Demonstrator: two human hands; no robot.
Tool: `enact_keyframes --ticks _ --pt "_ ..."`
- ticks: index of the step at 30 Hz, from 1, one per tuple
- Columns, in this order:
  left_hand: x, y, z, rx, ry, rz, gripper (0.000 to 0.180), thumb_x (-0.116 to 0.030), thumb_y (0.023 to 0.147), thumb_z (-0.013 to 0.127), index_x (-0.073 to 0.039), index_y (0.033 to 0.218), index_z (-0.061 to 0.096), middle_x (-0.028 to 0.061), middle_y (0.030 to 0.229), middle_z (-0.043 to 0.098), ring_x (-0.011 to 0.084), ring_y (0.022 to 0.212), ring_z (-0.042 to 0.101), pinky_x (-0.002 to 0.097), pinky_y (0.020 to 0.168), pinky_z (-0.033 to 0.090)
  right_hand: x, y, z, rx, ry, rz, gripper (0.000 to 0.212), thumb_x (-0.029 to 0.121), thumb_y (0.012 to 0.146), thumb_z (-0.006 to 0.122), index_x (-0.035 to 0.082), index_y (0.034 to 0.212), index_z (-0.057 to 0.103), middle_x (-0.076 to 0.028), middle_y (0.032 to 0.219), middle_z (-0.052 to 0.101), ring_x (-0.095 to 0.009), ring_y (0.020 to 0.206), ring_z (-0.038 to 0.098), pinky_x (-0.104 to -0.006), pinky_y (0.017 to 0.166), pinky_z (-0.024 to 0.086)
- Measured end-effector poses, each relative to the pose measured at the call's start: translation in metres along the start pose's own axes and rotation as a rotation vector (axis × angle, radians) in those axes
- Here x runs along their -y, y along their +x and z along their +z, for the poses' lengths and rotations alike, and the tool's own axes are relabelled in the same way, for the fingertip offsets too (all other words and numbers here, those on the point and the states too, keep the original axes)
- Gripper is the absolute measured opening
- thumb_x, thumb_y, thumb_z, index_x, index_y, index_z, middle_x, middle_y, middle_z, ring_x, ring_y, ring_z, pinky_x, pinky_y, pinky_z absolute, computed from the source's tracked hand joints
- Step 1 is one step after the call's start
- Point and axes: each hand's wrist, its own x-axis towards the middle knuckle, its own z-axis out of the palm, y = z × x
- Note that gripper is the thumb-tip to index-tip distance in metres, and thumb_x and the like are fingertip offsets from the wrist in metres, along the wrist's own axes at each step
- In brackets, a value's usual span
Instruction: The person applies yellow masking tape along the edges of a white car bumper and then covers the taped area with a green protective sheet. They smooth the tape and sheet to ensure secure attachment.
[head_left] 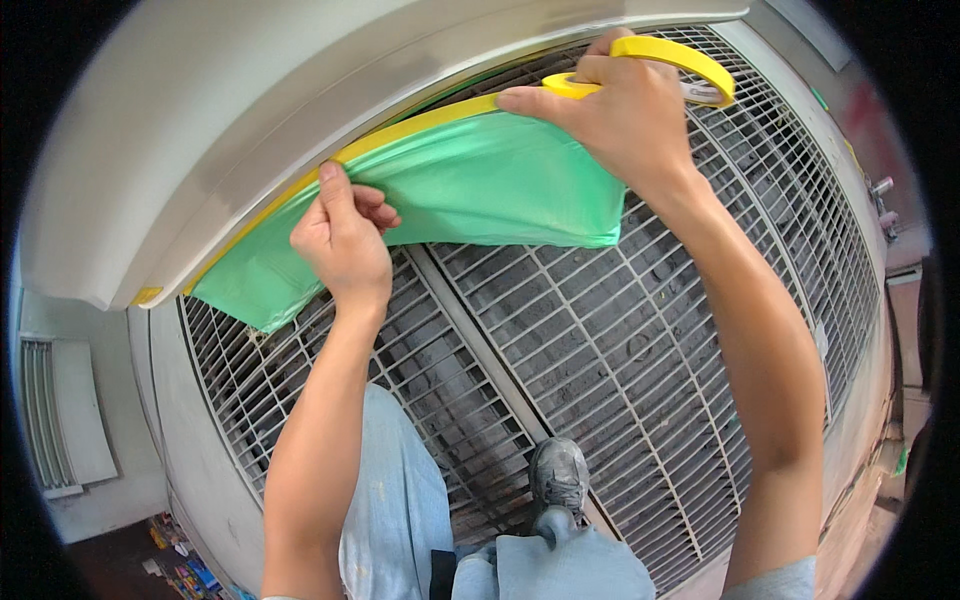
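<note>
A strip of yellow masking tape runs along the lower edge of a pale, curved painted panel. Green plastic sheeting hangs below the strip, creased and loose at its bottom edge. My left hand pinches the taped edge with the thumb on top and the fingers curled behind the sheet. Up and to the right, my right hand grips a roll of yellow masking tape, its thumb against the strip at the sheet's upper edge. The fingers behind the roll are partly hidden.
Under me lies a metal floor grating with a cross beam. My shoe stands on it. A louvred vent shows at the far left, small colourful items at the lower left, and metal fittings at the right wall.
</note>
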Motion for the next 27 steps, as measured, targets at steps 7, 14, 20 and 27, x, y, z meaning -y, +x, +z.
enact_keyframes --ticks 7,14,20,27 --pt "0.005 -0.002 0.026 0.098 -0.020 0.123 0.065 -0.041 0.114 0.045 0.002 0.069 0.064 0.0092 0.058 0.063 0.0178 0.052 0.062 0.0310 0.053 0.049 -0.001 0.015 0.015 0.017 -0.034 0.037 0.081 0.078 0.070 0.082 -0.003 0.066 0.073 -0.010 0.053 0.060 -0.028 0.054 0.064 -0.0392 0.063 0.055" --pt "0.006 -0.003 0.037 0.088 0.038 0.116 0.067 -0.043 0.115 0.042 0.003 0.072 0.066 0.0095 0.058 0.064 0.0169 0.052 0.063 0.0310 0.053 0.049 -0.003 0.017 0.015 0.029 -0.024 0.052 0.080 0.076 0.070 0.084 -0.002 0.060 0.069 -0.009 0.050 0.057 -0.025 0.049 0.061 -0.0387 0.057 0.053" --pt "0.007 -0.004 0.053 0.120 0.021 0.132 0.067 -0.043 0.114 0.044 0.003 0.072 0.066 0.0088 0.058 0.063 0.0158 0.052 0.061 0.0303 0.054 0.048 0.000 0.019 0.014 0.029 -0.023 0.069 0.080 0.075 0.070 0.084 -0.001 0.057 0.066 -0.008 0.049 0.056 -0.025 0.049 0.061 -0.0391 0.057 0.053" --pt "-0.002 -0.004 0.076 0.189 0.049 0.110 0.064 -0.042 0.113 0.049 0.003 0.070 0.066 0.0083 0.057 0.063 0.0152 0.052 0.060 0.0308 0.054 0.047 -0.002 0.017 0.018 0.009 -0.010 0.083 0.079 0.075 0.069 0.084 -0.001 0.055 0.065 -0.008 0.048 0.055 -0.024 0.047 0.059 -0.0389 0.057 0.052"
